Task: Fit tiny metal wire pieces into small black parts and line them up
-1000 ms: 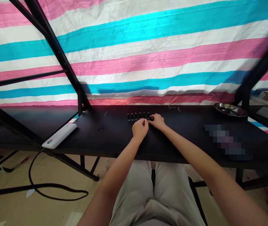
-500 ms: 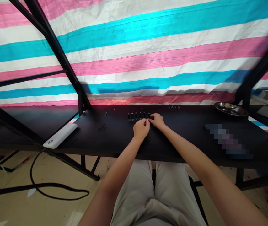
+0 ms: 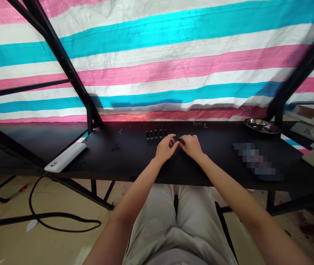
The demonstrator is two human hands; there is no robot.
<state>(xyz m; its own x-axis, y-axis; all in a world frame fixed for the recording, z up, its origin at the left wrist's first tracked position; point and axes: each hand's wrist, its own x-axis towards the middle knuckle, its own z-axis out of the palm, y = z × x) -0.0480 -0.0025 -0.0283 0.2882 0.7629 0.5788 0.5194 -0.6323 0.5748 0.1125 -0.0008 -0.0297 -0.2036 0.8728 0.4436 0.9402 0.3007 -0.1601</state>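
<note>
Over the black table, my left hand (image 3: pixel 166 148) and my right hand (image 3: pixel 191 146) meet fingertip to fingertip. Between them is a small black cylinder (image 3: pixel 177 139), mostly covered by the fingers. My right thumb and fingers pinch one end of it; my left thumb and forefinger close on the other side. Just left of and beyond my left hand stands a row of several small black cylinders (image 3: pixel 155 134) with pale ends. The nearest of the row is partly behind my left fingers.
Thin whitish bits (image 3: pixel 199 124) lie near the table's back edge. A shiny metal plate (image 3: pixel 261 126) and a blurred-out flat object (image 3: pixel 257 162) are to the right. A white power strip (image 3: pixel 65 157) with a black cable is on the left. A striped sheet (image 3: pixel 173 66) hangs behind, between black frame bars.
The cylinder at the right end of the row has left its place and is now between my fingertips. Both hands have shifted slightly right of the row, and the view has turned a little.
</note>
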